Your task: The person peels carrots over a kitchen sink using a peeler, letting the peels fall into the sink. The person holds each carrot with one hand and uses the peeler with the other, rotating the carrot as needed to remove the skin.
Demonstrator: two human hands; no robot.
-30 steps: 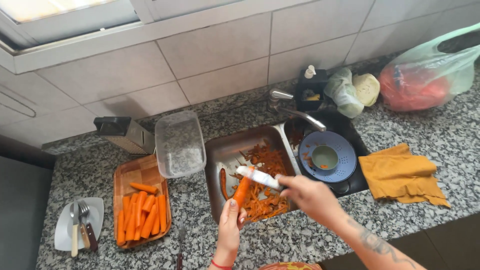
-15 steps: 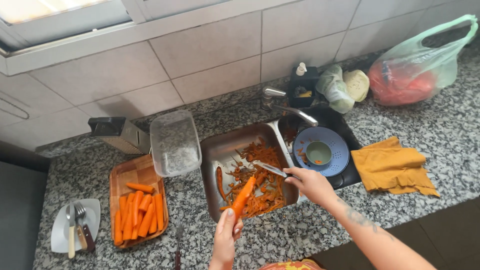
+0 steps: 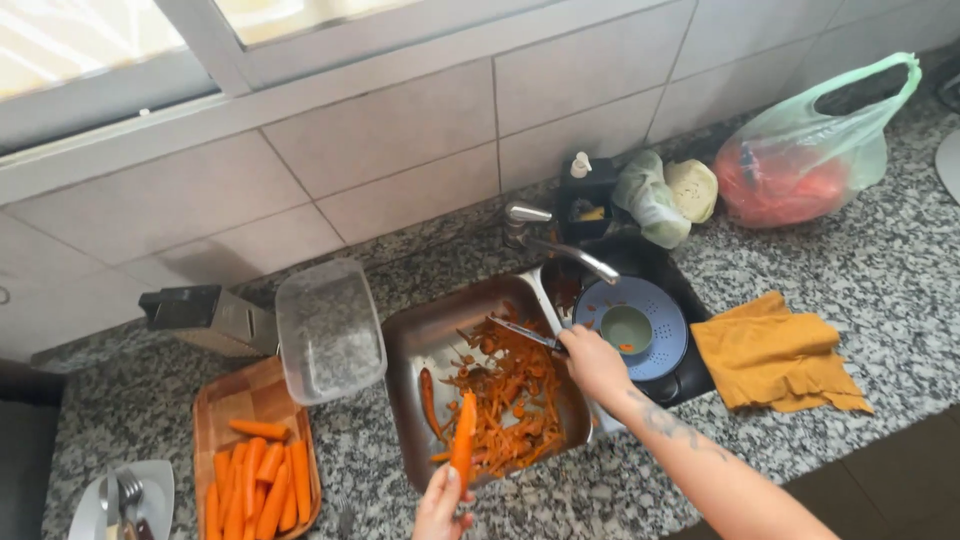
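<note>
— Where are the hands right now?

— Both over the metal tray point(image 3: 410, 340) on the speckled counter point(image 3: 880, 260). The left hand point(image 3: 443, 503) comes up from the bottom edge, fingers wrapped round the lower end of a carrot point(image 3: 463, 447), which stands nearly upright above the tray's near side.

— And the other?

— The right hand point(image 3: 592, 362) reaches in from the lower right, forearm slanting up across the counter, wrist a little bent. Its grip is pressed together round the handle of a peeler point(image 3: 527, 334), whose blade points away to the upper left, apart from the carrot.

— What's under them?

— A heap of orange peelings point(image 3: 505, 400) in the tray, with one whole carrot lying along the left wall.

— Anything around?

— To the left, a wooden board point(image 3: 245, 400) loaded with peeled carrots point(image 3: 255, 485), a clear plastic tub point(image 3: 328, 330) tipped against the tray's edge, and a box grater point(image 3: 205, 318) lying on its side. To the right, a blue strainer point(image 3: 640, 325) in the dark sink under the tap point(image 3: 560, 245), a folded yellow cloth point(image 3: 780, 350), and a green plastic bag point(image 3: 815, 140) by the tiled wall.
</note>
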